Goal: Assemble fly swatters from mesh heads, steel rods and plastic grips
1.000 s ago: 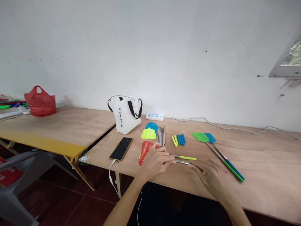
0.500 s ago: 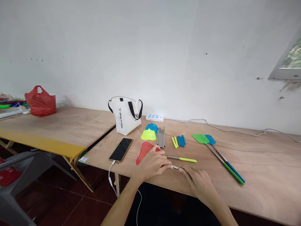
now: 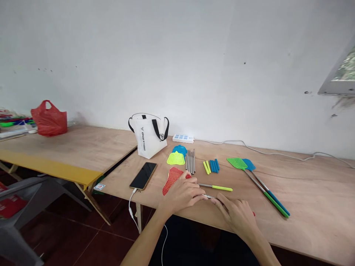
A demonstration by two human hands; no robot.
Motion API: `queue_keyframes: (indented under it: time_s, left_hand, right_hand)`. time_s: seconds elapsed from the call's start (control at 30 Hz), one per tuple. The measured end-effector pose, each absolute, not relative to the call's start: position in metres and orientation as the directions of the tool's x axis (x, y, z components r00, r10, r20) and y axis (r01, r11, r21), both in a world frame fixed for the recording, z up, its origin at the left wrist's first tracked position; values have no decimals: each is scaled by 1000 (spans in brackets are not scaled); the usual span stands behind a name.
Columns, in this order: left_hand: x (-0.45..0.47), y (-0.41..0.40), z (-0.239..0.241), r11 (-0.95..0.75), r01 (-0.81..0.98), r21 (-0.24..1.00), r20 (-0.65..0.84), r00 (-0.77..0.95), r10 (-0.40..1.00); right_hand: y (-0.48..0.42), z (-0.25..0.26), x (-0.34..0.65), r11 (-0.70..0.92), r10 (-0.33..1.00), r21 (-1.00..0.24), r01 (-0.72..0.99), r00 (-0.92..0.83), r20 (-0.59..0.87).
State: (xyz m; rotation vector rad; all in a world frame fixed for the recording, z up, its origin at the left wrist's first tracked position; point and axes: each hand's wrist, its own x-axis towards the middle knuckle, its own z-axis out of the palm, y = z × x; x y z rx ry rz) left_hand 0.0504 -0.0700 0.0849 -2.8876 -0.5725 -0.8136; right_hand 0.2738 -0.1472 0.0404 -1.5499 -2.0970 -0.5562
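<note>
My left hand (image 3: 184, 194) is closed around the neck side of a red fly swatter, and its perforated red head (image 3: 172, 180) sticks out to the left. A short stretch of its metal rod (image 3: 208, 196) shows between my hands. My right hand (image 3: 235, 212) grips the rod's other part, with a red tip (image 3: 254, 214) peeking out past the palm. Just beyond, a yellow-green handle (image 3: 222, 188) on a metal rod lies on the table; its left end is hidden by my left hand.
Loose metal rods (image 3: 190, 162), yellow grips (image 3: 206, 167), blue grips (image 3: 214, 166) and yellow (image 3: 175, 158) and blue swatter heads (image 3: 180, 149) lie behind. Right are green (image 3: 266, 194) and blue swatters (image 3: 274, 199). A phone (image 3: 143, 176), white bag (image 3: 149, 138) and power strip (image 3: 183, 138) stand leftward.
My right hand has shifted slightly right, and more of the red tip shows beyond it. The left hand keeps its hold on the swatter.
</note>
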Motion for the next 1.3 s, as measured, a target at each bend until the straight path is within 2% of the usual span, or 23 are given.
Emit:
queue_keyframes:
  time_s: [0.13, 0.37, 0.6, 0.8, 1.13, 1.3]
  left_hand:
    - [51, -69, 84, -926, 378, 9, 511, 794, 330]
    - [53, -68, 84, -935, 352, 47, 467, 819, 332]
    - [58, -69, 84, -921, 372, 117, 457, 803, 382]
    - [42, -61, 92, -890, 410, 197, 468, 759, 453]
    - [-10, -33, 98, -758, 533, 376, 340, 682, 648]
    - [-6, -36, 100, -759, 544, 356, 335, 684, 648]
  right_hand:
    - [-147, 37, 279, 311, 774, 67, 948, -294, 561]
    - [-147, 28, 289, 404, 822, -43, 914, -342, 455]
    - [-144, 31, 302, 459, 803, 35, 888, -431, 411]
    - [-142, 45, 339, 328, 889, -135, 935, -257, 380]
    - [-136, 24, 419, 152, 934, -381, 912, -7, 356]
    - [-139, 29, 413, 134, 955, -488, 862, 20, 297]
